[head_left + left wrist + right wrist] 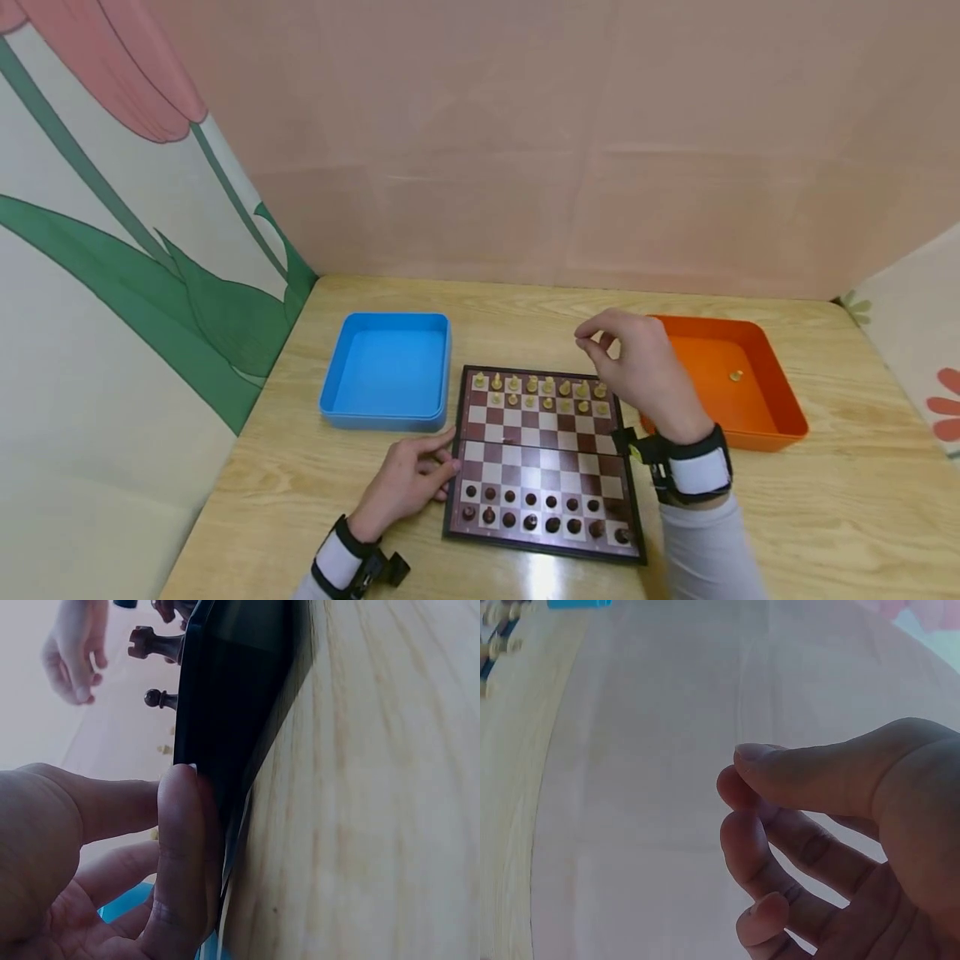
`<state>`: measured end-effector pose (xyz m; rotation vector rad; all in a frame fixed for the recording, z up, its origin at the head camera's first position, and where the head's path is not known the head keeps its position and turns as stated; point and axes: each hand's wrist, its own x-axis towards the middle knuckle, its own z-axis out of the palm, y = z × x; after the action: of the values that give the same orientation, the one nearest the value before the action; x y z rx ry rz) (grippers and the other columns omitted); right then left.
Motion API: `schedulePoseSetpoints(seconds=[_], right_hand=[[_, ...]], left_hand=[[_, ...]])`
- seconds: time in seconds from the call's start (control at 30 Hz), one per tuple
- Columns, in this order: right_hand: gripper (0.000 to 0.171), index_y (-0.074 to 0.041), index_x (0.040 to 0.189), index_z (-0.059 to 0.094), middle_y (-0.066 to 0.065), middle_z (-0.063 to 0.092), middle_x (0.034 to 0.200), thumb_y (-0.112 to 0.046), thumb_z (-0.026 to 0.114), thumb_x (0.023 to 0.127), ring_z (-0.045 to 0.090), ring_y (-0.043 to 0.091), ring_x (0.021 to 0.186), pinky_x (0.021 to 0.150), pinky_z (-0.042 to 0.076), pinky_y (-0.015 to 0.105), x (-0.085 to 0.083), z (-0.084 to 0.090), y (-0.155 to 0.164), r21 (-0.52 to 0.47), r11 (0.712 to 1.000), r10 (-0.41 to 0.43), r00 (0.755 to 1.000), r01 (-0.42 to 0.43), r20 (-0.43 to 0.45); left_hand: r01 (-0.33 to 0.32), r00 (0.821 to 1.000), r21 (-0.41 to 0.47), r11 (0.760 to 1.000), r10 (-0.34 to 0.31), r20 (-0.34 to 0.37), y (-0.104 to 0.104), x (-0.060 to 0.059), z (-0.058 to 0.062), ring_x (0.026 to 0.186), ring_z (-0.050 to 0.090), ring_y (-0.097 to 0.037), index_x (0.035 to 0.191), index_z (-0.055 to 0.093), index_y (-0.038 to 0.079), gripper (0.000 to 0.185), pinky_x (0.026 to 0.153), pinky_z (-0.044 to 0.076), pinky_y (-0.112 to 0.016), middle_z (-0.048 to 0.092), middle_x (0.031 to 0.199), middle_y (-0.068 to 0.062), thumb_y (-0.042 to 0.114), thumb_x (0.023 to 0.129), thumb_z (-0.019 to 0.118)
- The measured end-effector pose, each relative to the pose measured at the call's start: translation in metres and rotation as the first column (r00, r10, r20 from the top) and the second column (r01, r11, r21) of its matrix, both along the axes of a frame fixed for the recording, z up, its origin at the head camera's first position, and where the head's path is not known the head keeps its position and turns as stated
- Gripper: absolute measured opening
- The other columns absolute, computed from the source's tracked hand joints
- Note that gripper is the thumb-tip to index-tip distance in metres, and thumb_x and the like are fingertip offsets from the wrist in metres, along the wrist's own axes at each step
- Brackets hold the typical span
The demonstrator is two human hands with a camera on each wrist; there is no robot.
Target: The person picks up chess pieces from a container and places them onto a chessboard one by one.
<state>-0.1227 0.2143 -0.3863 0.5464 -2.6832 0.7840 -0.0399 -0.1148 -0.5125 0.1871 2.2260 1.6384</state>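
A folding chessboard point(540, 467) with a dark rim lies on the wooden table. My left hand point(408, 479) holds its left edge, thumb and fingers at the rim; the left wrist view shows a fingertip point(180, 787) against the black side. Gold chess pieces point(548, 386) line the far two rows, dark ones point(530, 522) the near two. A small dark red piece point(510, 442) lies near the fold. Raised over the board's far right corner is my right hand point(637, 358). Its thumb meets the index finger, other fingers curled, nothing visible between the tips point(754, 754).
A blue tray point(386, 421) stands left of the board. To the right, partly behind my right forearm, is an orange tray point(780, 400) with one gold chess piece point(737, 376) inside. A pinkish wall covering point(450, 167) rises behind the table's far edge.
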Motion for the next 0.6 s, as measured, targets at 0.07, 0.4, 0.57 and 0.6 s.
schedulePoseSetpoints(seconds=[0.07, 0.4, 0.57, 0.6], right_hand=[[0.012, -0.006, 0.103, 0.081, 0.011, 0.078, 0.099, 0.0, 0.081, 0.093, 0.067, 0.025, 0.081, 0.06, 0.056, 0.028, 0.0, 0.0, 0.008, 0.002, 1.0, -0.018, 1.0, 0.018, -0.02], [0.012, -0.003, 0.104, 0.08, 0.015, 0.078, 0.099, 0.001, 0.079, 0.093, 0.066, 0.026, 0.076, 0.058, 0.054, 0.025, 0.002, -0.017, 0.063, 0.027, 0.995, -0.101, 0.995, 0.1, 0.019], [0.013, -0.001, 0.106, 0.079, 0.019, 0.077, 0.1, 0.001, 0.079, 0.093, 0.068, 0.029, 0.077, 0.056, 0.053, 0.025, 0.005, -0.032, 0.095, 0.063, 0.989, -0.137, 0.989, 0.134, 0.049], [0.013, 0.0, 0.106, 0.079, 0.02, 0.076, 0.101, 0.001, 0.079, 0.093, 0.067, 0.029, 0.077, 0.054, 0.052, 0.025, 0.007, -0.034, 0.102, 0.069, 0.987, -0.15, 0.987, 0.146, 0.063]], left_hand=[[0.0, 1.0, 0.003, 1.0, 0.0, 0.004, 0.0, 0.0, 0.001, 0.07, 0.074, -0.019, 0.153, 0.054, 0.0, 0.057, 0.059, 0.067, -0.029, 0.073, 0.099, -0.009, 0.01, 0.101, 0.075], [-0.009, 1.0, -0.006, 1.0, 0.009, 0.005, -0.001, 0.001, 0.003, 0.069, 0.072, -0.016, 0.154, 0.054, 0.002, 0.058, 0.06, 0.067, -0.029, 0.073, 0.1, -0.008, 0.011, 0.101, 0.075], [-0.002, 1.0, -0.01, 1.0, 0.002, 0.01, -0.001, 0.002, 0.003, 0.069, 0.072, -0.017, 0.154, 0.053, 0.002, 0.058, 0.059, 0.067, -0.03, 0.073, 0.1, -0.009, 0.01, 0.101, 0.075], [0.001, 1.0, -0.006, 1.0, 0.0, 0.014, 0.0, 0.002, 0.002, 0.07, 0.073, -0.018, 0.154, 0.053, 0.001, 0.058, 0.06, 0.067, -0.03, 0.073, 0.1, -0.009, 0.01, 0.101, 0.075]])
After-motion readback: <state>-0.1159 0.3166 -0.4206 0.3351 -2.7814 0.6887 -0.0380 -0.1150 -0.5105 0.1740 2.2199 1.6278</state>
